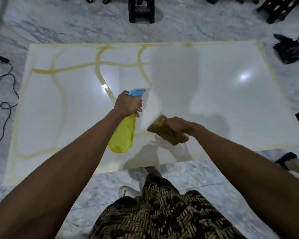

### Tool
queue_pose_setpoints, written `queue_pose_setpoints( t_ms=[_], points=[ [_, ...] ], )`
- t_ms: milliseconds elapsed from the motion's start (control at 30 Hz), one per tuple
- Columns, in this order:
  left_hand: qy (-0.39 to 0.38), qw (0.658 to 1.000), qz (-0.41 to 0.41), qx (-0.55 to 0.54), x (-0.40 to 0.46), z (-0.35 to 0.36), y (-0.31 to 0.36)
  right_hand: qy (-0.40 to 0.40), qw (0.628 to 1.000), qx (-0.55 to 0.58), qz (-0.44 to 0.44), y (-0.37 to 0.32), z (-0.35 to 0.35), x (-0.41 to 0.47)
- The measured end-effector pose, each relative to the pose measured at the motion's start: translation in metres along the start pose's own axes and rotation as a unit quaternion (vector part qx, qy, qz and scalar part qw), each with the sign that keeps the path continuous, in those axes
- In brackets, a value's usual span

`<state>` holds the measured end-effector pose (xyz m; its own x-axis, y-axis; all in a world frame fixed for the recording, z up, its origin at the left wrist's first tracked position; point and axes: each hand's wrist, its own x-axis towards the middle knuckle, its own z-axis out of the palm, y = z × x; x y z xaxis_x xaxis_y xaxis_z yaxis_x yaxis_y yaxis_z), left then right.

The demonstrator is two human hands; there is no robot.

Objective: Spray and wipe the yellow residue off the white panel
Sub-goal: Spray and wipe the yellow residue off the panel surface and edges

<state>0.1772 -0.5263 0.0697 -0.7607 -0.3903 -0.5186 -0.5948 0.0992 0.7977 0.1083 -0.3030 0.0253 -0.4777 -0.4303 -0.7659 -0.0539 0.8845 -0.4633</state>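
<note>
Spraying the yellow lines, sponge ready
Left hand (pixel 128 104) grips the spray bottle (pixel 123 135), aimed mid-frame at residue (pixel 100 63) on the white panel (pixel 214 94); right hand (pixel 178 125) grips a sponge (pixel 166 131) to wipe

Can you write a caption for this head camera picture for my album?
Left hand aims a yellow spray bottle while right hand holds a sponge over the streaked white panel.

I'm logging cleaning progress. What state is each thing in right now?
white panel: flat on the floor, right part clean.
yellow residue: lines left across the left part.
spray bottle: held above the panel, partly full.
sponge: stained brownish.
left hand: grips the bottle.
right hand: holds the sponge.
</note>
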Motion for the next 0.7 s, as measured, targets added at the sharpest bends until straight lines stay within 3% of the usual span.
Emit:
queue_pose_setpoints(
  t_ms=[133, 200, 333, 467, 600, 700],
  points=[
    [0.019, 0.999, 0.026, 0.002, 0.024, -0.023, 0.030, 0.053, 0.982, 0.177, -0.042, -0.042, -0.071, 0.041],
    [0.032, 0.999, 0.028, -0.013, 0.044, -0.032, 0.045, 0.112, 0.978, 0.162, -0.072, -0.066, -0.104, 0.069],
    [0.051, 0.996, 0.029, -0.064, 0.086, -0.049, 0.066, 0.217, 0.955, 0.015, -0.201, -0.127, -0.169, 0.132],
    [0.082, 0.993, 0.018, -0.082, 0.135, -0.063, 0.072, 0.287, 0.930, -0.096, -0.209, -0.172, -0.209, 0.242],
    [0.108, 0.991, 0.013, -0.073, 0.179, -0.073, 0.065, 0.171, 0.945, -0.247, -0.130, -0.187, -0.193, 0.328],
    [0.115, 0.992, 0.009, -0.054, 0.193, -0.075, 0.052, 0.161, 0.905, -0.359, -0.162, -0.161, -0.158, 0.364]
  ],
)
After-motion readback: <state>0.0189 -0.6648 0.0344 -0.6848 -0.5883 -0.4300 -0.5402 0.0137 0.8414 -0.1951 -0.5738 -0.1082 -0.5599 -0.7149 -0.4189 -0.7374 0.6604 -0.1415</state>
